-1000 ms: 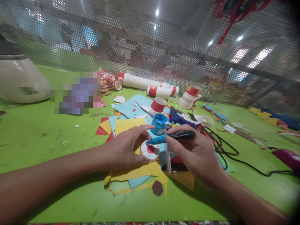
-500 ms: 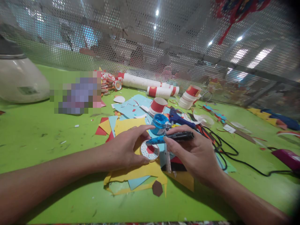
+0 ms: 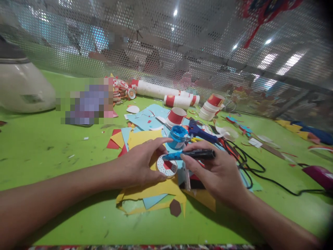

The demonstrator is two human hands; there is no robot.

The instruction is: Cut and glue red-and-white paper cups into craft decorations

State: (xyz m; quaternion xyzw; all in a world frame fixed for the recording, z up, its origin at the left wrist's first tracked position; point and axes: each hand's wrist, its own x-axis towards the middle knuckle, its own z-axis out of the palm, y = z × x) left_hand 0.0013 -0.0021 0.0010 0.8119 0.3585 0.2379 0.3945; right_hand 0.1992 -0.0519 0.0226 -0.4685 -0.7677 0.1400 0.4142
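My left hand [image 3: 142, 161] grips the edge of a small round white disc [image 3: 166, 170], thumb and fingers curved about it. The disc has a red centre and small blue dots around its rim. In my right hand [image 3: 213, 166] is a black marker [image 3: 199, 154] whose front end is smeared with blue. Its tip is over the upper left part of the disc; I cannot tell whether it touches. Just behind sits an open jar of blue paint [image 3: 177, 137]. Under my hands lie yellow paper scraps [image 3: 156, 189].
A blue glue gun [image 3: 200, 132] with a black cable lies behind my right hand. Farther back are a cut paper cup [image 3: 176, 117], stacked cups [image 3: 211, 107] and a long row of cups [image 3: 158, 91]. A perforated metal screen [image 3: 156, 52] borders the green table [image 3: 78, 208].
The marker tip has shifted very slightly over the disc. Both hands keep nearly the same place and hold.
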